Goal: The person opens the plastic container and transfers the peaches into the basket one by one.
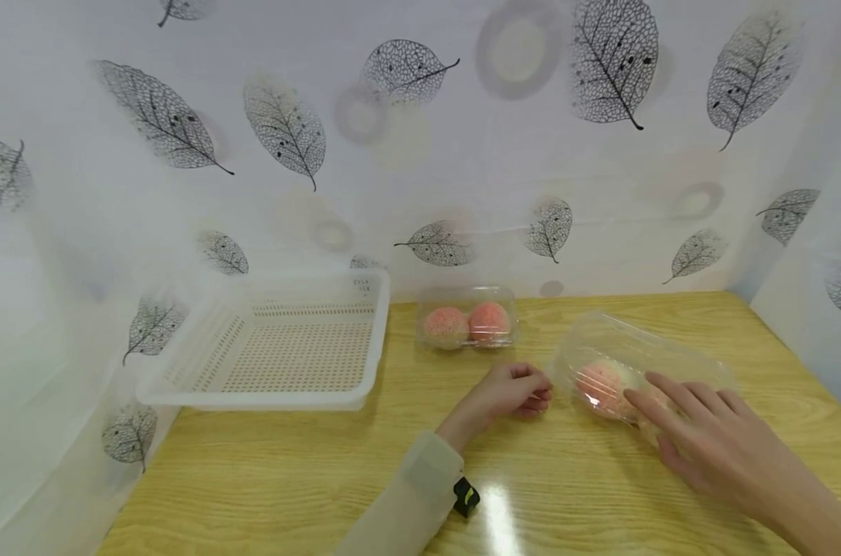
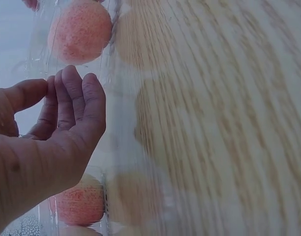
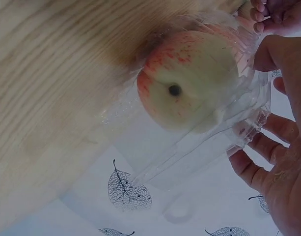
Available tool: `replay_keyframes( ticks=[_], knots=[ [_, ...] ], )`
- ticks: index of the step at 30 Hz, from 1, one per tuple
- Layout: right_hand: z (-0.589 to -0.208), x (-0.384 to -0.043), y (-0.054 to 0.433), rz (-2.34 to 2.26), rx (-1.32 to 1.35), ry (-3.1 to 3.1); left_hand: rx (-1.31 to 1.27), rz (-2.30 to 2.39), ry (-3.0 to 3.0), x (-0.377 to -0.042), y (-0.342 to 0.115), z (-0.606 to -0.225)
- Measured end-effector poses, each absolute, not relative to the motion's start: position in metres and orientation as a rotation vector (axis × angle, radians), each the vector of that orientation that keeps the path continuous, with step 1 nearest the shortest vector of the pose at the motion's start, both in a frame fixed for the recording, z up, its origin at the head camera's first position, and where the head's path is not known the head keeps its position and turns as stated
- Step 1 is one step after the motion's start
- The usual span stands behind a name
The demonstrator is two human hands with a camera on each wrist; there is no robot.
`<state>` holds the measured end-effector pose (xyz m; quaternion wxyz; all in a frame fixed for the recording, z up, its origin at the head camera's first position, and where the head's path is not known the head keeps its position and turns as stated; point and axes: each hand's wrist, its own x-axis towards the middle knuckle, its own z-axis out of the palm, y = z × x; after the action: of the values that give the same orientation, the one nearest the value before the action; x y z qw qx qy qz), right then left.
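Note:
A clear plastic clamshell box (image 1: 659,351) with peaches inside is at the right. One pink-blushed peach (image 1: 603,388) shows at its left end, and another lies partly behind the right fingers. The right hand (image 1: 715,432) holds the right end of this box, fingers spread over the lid and thumb lower at the front. In the right wrist view a pale peach (image 3: 189,81) shows through the plastic. My left hand (image 1: 513,392) is beside the box's left end, its fingers loosely bent, thumb near the index finger (image 2: 51,105). I see nothing in its grasp.
A second clear box (image 1: 466,293) holding two pink peaches stands at the back centre, near the wall cloth. At the left is a white perforated basket (image 1: 253,398). Leaf-printed cloth (image 1: 490,170) encloses the back and sides of the wooden table (image 1: 288,479).

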<state>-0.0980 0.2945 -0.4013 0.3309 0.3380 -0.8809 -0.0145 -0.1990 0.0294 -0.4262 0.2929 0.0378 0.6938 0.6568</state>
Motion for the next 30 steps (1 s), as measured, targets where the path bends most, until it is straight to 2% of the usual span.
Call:
replay_keyframes(
  ticks=[30],
  knots=[
    [-0.398, -0.136, 0.256, 0.028, 0.966, -2.338, 0.127, 1.711, 1.885, -0.195, 0.028, -0.426]
  ],
)
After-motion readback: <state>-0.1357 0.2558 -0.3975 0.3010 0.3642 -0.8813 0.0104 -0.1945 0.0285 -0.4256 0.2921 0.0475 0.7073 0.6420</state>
